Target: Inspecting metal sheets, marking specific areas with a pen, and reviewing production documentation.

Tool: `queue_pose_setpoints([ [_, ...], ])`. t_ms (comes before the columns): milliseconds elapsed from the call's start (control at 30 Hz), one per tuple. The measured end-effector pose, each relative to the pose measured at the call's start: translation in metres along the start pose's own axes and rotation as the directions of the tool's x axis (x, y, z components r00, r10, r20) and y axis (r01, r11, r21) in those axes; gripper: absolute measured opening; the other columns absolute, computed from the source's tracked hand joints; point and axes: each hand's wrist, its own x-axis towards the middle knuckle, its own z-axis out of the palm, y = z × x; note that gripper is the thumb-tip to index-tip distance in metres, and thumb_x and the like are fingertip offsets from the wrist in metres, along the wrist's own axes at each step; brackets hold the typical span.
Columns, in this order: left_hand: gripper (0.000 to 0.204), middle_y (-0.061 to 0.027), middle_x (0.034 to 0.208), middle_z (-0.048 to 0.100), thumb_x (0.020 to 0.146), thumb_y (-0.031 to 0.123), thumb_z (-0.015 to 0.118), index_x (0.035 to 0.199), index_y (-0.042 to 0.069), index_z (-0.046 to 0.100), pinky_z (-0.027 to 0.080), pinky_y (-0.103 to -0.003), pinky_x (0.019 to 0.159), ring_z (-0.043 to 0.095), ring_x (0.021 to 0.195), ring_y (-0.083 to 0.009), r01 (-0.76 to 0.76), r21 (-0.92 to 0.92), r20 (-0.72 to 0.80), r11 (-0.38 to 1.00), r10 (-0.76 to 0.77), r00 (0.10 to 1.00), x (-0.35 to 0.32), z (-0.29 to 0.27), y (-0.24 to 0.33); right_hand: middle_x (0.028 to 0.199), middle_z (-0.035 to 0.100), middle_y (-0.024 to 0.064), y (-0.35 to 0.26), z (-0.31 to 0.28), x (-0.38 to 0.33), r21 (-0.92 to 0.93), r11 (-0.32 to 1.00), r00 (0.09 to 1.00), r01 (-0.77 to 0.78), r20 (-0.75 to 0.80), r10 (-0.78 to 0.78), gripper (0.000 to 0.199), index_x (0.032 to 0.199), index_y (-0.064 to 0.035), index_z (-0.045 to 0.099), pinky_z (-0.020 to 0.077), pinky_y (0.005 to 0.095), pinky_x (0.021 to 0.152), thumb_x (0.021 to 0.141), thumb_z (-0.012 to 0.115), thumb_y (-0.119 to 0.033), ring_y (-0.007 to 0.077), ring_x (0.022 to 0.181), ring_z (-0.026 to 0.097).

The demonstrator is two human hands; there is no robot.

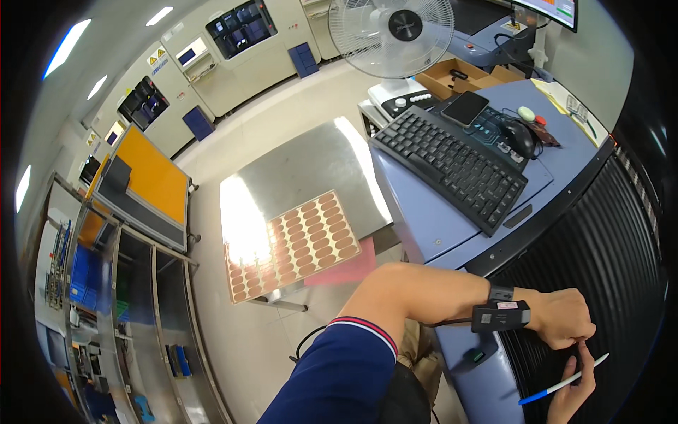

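My left forearm crosses from the lower middle to the right, wearing a black wrist strap with a small black box [500,316]. My left hand [561,318] is curled shut over a black ribbed shutter [600,254], its fingertips touching a finger of my right hand. My right hand [573,392] comes up from the bottom edge just below it and holds a white pen with a blue end [561,385], which lies slanted from lower left to upper right. Nothing shows inside the left hand.
A blue-grey desk [431,219] carries a black keyboard [452,166], a phone [465,107] and a mouse [519,138]. Left of it a steel table [304,169] bears a sheet of copper-coloured ovals [293,244] over a pink sheet [349,272]. A white fan [392,32] stands behind. A rack with an orange tray [148,177] is at the left.
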Motion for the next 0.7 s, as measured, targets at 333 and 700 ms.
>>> queue_pose_setpoints([
  [333, 0.012, -0.0081, 0.056, 0.063, 0.069, 0.019, 0.065, 0.076, 0.009, 0.066, 0.048, -0.040, 0.051, 0.064, 0.054, -0.0293, 0.064, -0.001, 0.013, 0.998, -0.064, 0.998, 0.000, -0.010, 0.006, 0.121, 0.065, 0.0200, 0.023, 0.007, -0.006, 0.114, 0.993, 0.999, -0.035, 0.033, 0.031, 0.031, 0.126, 0.0097, 0.057, 0.0424, 0.0357, 0.103, 0.099, 0.051, -0.003, 0.0269, 0.118, 0.060],
  [700, 0.014, -0.0072, 0.051, 0.058, 0.073, 0.022, 0.068, 0.077, 0.009, 0.063, 0.044, -0.042, 0.047, 0.061, 0.050, -0.0310, 0.029, -0.022, -0.105, 0.999, -0.031, 0.994, 0.000, -0.006, 0.006, 0.122, 0.064, 0.0195, 0.030, 0.007, -0.007, 0.141, 0.988, 0.997, -0.064, 0.044, 0.058, 0.031, 0.127, 0.0101, 0.056, 0.0444, 0.0354, 0.102, 0.100, 0.051, -0.003, 0.0251, 0.115, 0.062],
])
